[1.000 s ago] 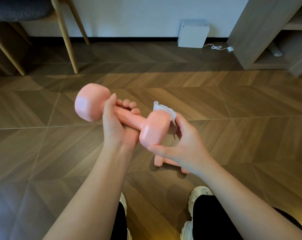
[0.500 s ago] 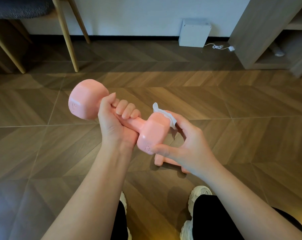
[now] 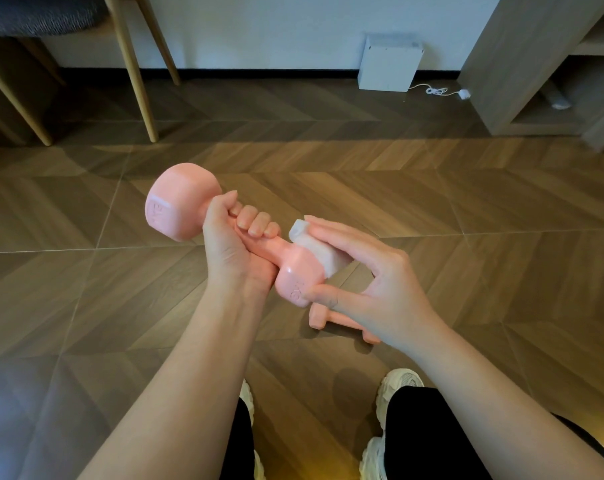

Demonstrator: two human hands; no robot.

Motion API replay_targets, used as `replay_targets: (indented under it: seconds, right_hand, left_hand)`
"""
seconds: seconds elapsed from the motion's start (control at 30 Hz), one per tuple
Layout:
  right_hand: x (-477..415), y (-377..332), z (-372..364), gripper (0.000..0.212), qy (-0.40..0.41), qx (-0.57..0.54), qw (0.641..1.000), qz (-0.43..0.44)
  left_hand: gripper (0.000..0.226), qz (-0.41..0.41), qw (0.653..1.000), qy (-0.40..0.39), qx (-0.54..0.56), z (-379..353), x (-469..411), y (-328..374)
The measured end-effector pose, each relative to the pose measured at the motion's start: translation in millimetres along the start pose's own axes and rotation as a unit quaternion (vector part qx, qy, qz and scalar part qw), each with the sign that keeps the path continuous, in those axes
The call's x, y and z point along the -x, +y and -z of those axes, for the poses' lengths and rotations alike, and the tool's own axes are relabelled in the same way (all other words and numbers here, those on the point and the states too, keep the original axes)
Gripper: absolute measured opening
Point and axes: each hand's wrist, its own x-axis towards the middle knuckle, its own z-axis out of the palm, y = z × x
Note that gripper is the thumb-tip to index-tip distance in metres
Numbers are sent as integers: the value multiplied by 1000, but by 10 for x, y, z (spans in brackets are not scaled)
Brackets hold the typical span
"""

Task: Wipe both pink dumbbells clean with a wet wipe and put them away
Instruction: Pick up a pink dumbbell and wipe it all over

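Above the wooden floor point(image 3: 432, 209), the left hand point(image 3: 231, 251) is fisted round the handle of the raised dumbbell point(image 3: 203, 216). The second dumbbell point(image 3: 331, 318) lies on the floor just beneath. The right hand point(image 3: 369, 282) presses the wet wipe point(image 3: 314, 247) onto the near head, thumb under; a wet slip could drop one weight onto the other.

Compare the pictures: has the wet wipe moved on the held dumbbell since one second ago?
Yes. The wet wipe has slid from the far side of the dumbbell's near head up over its top, toward the handle, judged against that head.
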Motion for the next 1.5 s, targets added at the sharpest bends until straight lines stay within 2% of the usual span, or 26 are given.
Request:
replay_targets:
  seconds: [0.03, 0.13, 0.23, 0.3, 0.4, 0.47, 0.53, 0.6, 0.7, 0.77, 0.83, 1.0, 1.13, 1.3, 1.43, 1.5]
  right_hand:
    - [7, 14, -4, 63, -6, -5, 1000, -6]
    - [-18, 29, -8, 62, -60, -53, 990, -115]
    - [-2, 20, -29, 56, -23, -30, 998, -48]
    - [-7, 26, -53, 59, -14, -17, 1000, -21]
    - [-33, 85, -87, 87, -74, 74, 994, -22]
    - [-39, 93, -107, 95, -77, 100, 992, -27]
    - [-42, 81, -118, 93, -38, 74, 996, -31]
    - [-48, 65, -102, 88, -10, 0, 998, -63]
    - [-53, 34, -89, 82, -31, -133, 984, -115]
    - [-36, 45, -112, 74, -41, -174, 975, -131]
    - [-12, 37, -114, 74, -31, -162, 978, -126]
    - [-1, -40, -49, 74, 14, -54, 997, -44]
    - [-36, -55, -24, 69, -44, -59, 990, -117]
    - [0, -73, -9, 70, 7, -20, 999, -44]
    - [-11, -45, 18, 71, -36, -48, 994, -97]
    - [0, -72, 17, 65, -21, -25, 998, -56]
  left_hand:
    - [36, 2, 1000, 5, 0, 3, -6, -3]
    - [35, 7, 1000, 29, -9, 24, -40, -13]
    - [36, 13, 999, 48, -10, 40, -57, -28]
    - [37, 19, 998, 56, 3, 40, -62, -37]
    - [36, 17, 997, 71, 9, 33, -60, -61]
    - [35, 17, 997, 72, 15, 32, -57, -65]
    - [33, 30, 998, 44, 33, 35, -43, -46]
    - [31, 40, 998, 0, 54, 30, -26, -21]
    - [33, 17, 998, -29, 48, -11, 7, -20]
    - [32, 8, 999, -27, 30, -32, 19, -23]
    - [35, 20, 999, -26, 24, -22, 18, -10]
    - [37, 37, 998, -14, 57, -8, 10, 33]
    - [35, 18, 999, 1, 31, 1, -13, 39]
    - [38, 37, 999, 2, 31, -9, -2, 15]
    - [37, 37, 999, 11, 17, -1, -15, -10]
    - [37, 33, 999, 16, 7, 7, -19, -14]
